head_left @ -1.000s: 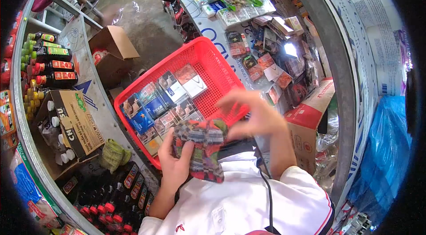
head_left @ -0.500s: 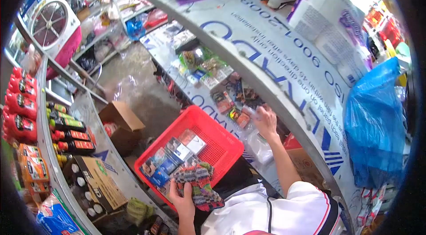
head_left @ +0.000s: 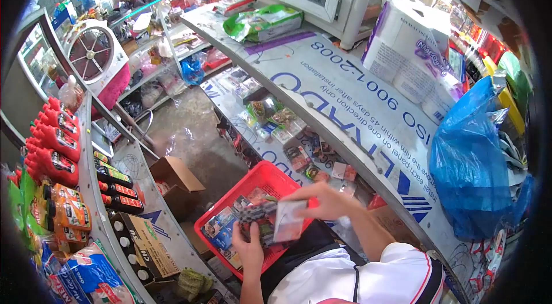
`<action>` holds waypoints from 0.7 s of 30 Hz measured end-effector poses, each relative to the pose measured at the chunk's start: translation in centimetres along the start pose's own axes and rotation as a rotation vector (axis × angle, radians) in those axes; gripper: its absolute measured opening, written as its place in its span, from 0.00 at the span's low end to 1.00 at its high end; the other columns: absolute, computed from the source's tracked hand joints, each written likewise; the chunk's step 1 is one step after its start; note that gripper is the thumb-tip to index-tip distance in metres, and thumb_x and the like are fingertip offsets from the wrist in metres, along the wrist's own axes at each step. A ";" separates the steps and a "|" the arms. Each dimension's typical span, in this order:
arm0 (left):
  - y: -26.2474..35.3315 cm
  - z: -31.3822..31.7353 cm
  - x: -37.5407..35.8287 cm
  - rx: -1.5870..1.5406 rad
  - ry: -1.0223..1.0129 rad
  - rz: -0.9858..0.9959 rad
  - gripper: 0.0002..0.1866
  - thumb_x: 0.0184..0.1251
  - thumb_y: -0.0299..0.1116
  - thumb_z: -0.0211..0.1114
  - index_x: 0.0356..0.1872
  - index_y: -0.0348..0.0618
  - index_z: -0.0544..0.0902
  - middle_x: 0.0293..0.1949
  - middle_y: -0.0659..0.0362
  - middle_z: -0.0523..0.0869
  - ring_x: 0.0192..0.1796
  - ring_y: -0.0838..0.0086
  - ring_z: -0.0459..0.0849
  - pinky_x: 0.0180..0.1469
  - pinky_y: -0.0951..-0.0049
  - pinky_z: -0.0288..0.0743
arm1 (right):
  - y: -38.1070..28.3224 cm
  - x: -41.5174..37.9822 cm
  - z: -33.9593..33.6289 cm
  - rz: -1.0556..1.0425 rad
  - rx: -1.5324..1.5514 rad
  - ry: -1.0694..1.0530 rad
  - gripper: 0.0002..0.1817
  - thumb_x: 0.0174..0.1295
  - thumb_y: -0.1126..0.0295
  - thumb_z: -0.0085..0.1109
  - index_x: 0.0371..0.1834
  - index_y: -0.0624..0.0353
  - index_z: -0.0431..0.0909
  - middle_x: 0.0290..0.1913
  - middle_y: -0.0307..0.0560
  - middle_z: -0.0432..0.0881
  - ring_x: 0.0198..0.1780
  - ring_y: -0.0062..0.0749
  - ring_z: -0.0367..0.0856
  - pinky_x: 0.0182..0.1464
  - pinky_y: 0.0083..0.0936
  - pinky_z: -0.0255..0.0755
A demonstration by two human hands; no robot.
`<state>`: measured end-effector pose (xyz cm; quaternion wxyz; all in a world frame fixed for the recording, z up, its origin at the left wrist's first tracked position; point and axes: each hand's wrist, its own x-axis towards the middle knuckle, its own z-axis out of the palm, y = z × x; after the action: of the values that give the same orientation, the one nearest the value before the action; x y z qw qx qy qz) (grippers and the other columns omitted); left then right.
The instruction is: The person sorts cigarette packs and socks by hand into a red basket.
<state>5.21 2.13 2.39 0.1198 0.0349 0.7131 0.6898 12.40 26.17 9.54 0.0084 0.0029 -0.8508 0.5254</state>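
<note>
In my left hand point(head_left: 249, 247) is a patterned cloth point(head_left: 254, 213) in black, grey, red and green, gripped between thumb and fingers over the basket. My right hand point(head_left: 326, 203) pinches a flat, pale, see-through packet point(head_left: 289, 221) with something reddish at its lower end; its contents are blurred. The packet is held upright just right of the cloth, partly covering it. Below both hands is a red plastic basket point(head_left: 260, 175) by my lap. Several small blue and white packs point(head_left: 218, 226) lie in it, partly hidden by the cloth and my left hand.
A counter point(head_left: 368, 111) with printed film runs diagonally on the right, above a lower shelf of small goods point(head_left: 299, 157). Blue plastic bag point(head_left: 468, 172) and paper rolls point(head_left: 402, 51) stand there. Left are bottles point(head_left: 122, 189), a cardboard box point(head_left: 178, 174) and a fan point(head_left: 91, 54).
My right hand has moved from the lower shelf to above the basket, bringing the see-through packet beside the cloth. My left hand still grips the cloth. The camera view has shifted.
</note>
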 end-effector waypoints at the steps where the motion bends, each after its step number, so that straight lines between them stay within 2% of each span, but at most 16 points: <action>1: -0.5 0.0 0.0 -0.152 -0.080 -0.065 0.15 0.78 0.30 0.65 0.57 0.34 0.77 0.46 0.59 0.84 0.48 0.76 0.79 0.52 0.73 0.73 | -0.6 0.4 1.1 -0.034 0.017 -0.055 0.27 0.64 0.67 0.73 0.67 0.58 0.82 0.54 0.50 0.90 0.44 0.25 0.86 0.48 0.26 0.80; 2: -1.0 0.0 -0.1 -0.303 -0.163 -0.129 0.15 0.77 0.30 0.65 0.57 0.34 0.77 0.46 0.59 0.84 0.47 0.77 0.79 0.51 0.74 0.73 | -1.0 0.8 2.1 -0.016 -0.030 -0.078 0.26 0.65 0.66 0.73 0.66 0.59 0.83 0.55 0.52 0.90 0.45 0.29 0.87 0.50 0.27 0.80; 4: -0.8 0.2 -0.4 -0.399 -0.149 -0.121 0.17 0.77 0.30 0.66 0.60 0.33 0.76 0.48 0.58 0.84 0.50 0.79 0.80 0.53 0.75 0.74 | -1.4 1.5 3.5 -0.159 -0.078 0.050 0.24 0.65 0.65 0.74 0.62 0.60 0.85 0.52 0.51 0.90 0.47 0.32 0.87 0.52 0.29 0.79; 6: 0.2 0.3 -0.9 -0.118 -0.186 0.133 0.19 0.77 0.31 0.65 0.63 0.32 0.74 0.52 0.57 0.84 0.53 0.78 0.82 0.55 0.75 0.77 | -2.7 1.8 4.0 -0.102 -0.090 0.097 0.26 0.66 0.59 0.72 0.64 0.62 0.83 0.53 0.51 0.88 0.51 0.36 0.86 0.56 0.30 0.78; 7: 1.7 0.0 -0.9 -0.173 -0.275 0.079 0.21 0.78 0.31 0.65 0.65 0.32 0.73 0.54 0.55 0.84 0.55 0.75 0.84 0.56 0.73 0.80 | -3.2 1.9 4.2 -0.038 -0.097 0.141 0.29 0.68 0.54 0.71 0.65 0.63 0.82 0.54 0.52 0.87 0.55 0.39 0.86 0.61 0.32 0.76; 8: 1.9 0.1 -0.9 -0.176 -0.271 0.086 0.21 0.78 0.31 0.65 0.65 0.32 0.73 0.54 0.55 0.84 0.55 0.75 0.84 0.56 0.73 0.80 | -3.4 2.2 4.7 -0.046 -0.102 0.140 0.29 0.68 0.54 0.71 0.65 0.63 0.82 0.54 0.52 0.87 0.55 0.39 0.86 0.61 0.32 0.76; 10: 2.1 0.4 -0.8 -0.484 -0.215 -0.137 0.22 0.78 0.32 0.66 0.65 0.32 0.73 0.55 0.54 0.84 0.53 0.75 0.85 0.54 0.72 0.81 | -3.0 2.9 5.9 -0.282 0.018 0.493 0.40 0.69 0.41 0.65 0.72 0.63 0.74 0.59 0.54 0.83 0.63 0.44 0.82 0.68 0.34 0.71; 11: 2.4 0.7 -0.8 -0.580 -0.186 -0.165 0.22 0.80 0.34 0.64 0.65 0.32 0.73 0.55 0.54 0.84 0.54 0.74 0.84 0.56 0.72 0.80 | -2.4 3.0 6.0 -0.247 0.075 0.433 0.46 0.70 0.35 0.60 0.77 0.62 0.67 0.64 0.53 0.80 0.67 0.42 0.78 0.72 0.35 0.67; 12: 2.6 0.8 -0.6 -0.582 -0.185 -0.159 0.22 0.80 0.34 0.64 0.65 0.32 0.73 0.55 0.54 0.84 0.54 0.74 0.84 0.56 0.72 0.80 | -2.3 2.8 6.5 -0.253 0.073 0.431 0.46 0.70 0.35 0.60 0.77 0.62 0.67 0.64 0.53 0.80 0.67 0.42 0.78 0.72 0.35 0.67; 14: 3.1 1.1 0.0 -0.323 -0.149 -0.052 0.24 0.82 0.36 0.60 0.69 0.30 0.71 0.56 0.53 0.84 0.54 0.70 0.84 0.58 0.69 0.78 | -2.3 2.3 7.6 -0.102 0.558 0.302 0.40 0.73 0.43 0.60 0.76 0.62 0.68 0.63 0.50 0.80 0.66 0.34 0.78 0.70 0.33 0.68; 15: 3.6 1.4 0.1 -0.325 -0.147 -0.048 0.24 0.82 0.36 0.60 0.69 0.30 0.71 0.56 0.53 0.84 0.54 0.70 0.84 0.58 0.69 0.78 | -2.6 2.1 8.3 -0.053 0.603 0.365 0.31 0.76 0.55 0.60 0.75 0.62 0.69 0.64 0.47 0.80 0.66 0.29 0.76 0.70 0.32 0.68; 16: 4.2 1.9 0.2 -0.187 -0.133 0.091 0.25 0.84 0.37 0.58 0.71 0.30 0.69 0.58 0.52 0.83 0.57 0.68 0.83 0.61 0.68 0.76 | -3.0 2.0 9.0 -0.057 0.602 0.363 0.31 0.76 0.55 0.60 0.75 0.62 0.69 0.64 0.47 0.80 0.66 0.29 0.76 0.70 0.32 0.68; 17: 4.6 2.1 0.1 -0.046 -0.118 0.226 0.26 0.85 0.37 0.55 0.74 0.30 0.67 0.61 0.50 0.82 0.60 0.67 0.82 0.64 0.67 0.74 | -3.4 2.1 9.9 -0.054 0.591 0.489 0.28 0.76 0.61 0.59 0.74 0.62 0.69 0.63 0.47 0.81 0.65 0.28 0.76 0.70 0.31 0.68; 18: 4.1 2.2 0.3 -0.045 -0.118 0.228 0.26 0.85 0.37 0.55 0.74 0.30 0.67 0.61 0.50 0.82 0.60 0.67 0.82 0.64 0.67 0.74 | -3.9 2.1 10.6 -0.049 0.579 0.616 0.26 0.76 0.67 0.59 0.74 0.62 0.70 0.62 0.47 0.81 0.64 0.28 0.77 0.70 0.30 0.68; 19: 3.2 2.5 0.9 -0.103 -0.101 0.240 0.28 0.86 0.39 0.53 0.76 0.31 0.65 0.64 0.49 0.80 0.63 0.66 0.80 0.67 0.66 0.72 | -5.0 1.9 11.1 -0.092 0.532 0.653 0.26 0.74 0.74 0.58 0.74 0.62 0.70 0.67 0.52 0.79 0.68 0.33 0.76 0.72 0.33 0.67; 21: 3.1 2.7 1.5 -0.158 -0.085 0.261 0.29 0.87 0.41 0.50 0.78 0.31 0.63 0.67 0.48 0.78 0.66 0.65 0.78 0.70 0.66 0.70 | -6.1 1.9 12.2 -0.188 0.455 0.698 0.26 0.73 0.74 0.59 0.73 0.62 0.70 0.70 0.55 0.76 0.71 0.38 0.75 0.74 0.35 0.66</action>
<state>4.01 5.18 5.19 0.0616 0.1469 0.6404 0.7514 10.49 12.50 9.55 0.3427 -0.0957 -0.6555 0.6661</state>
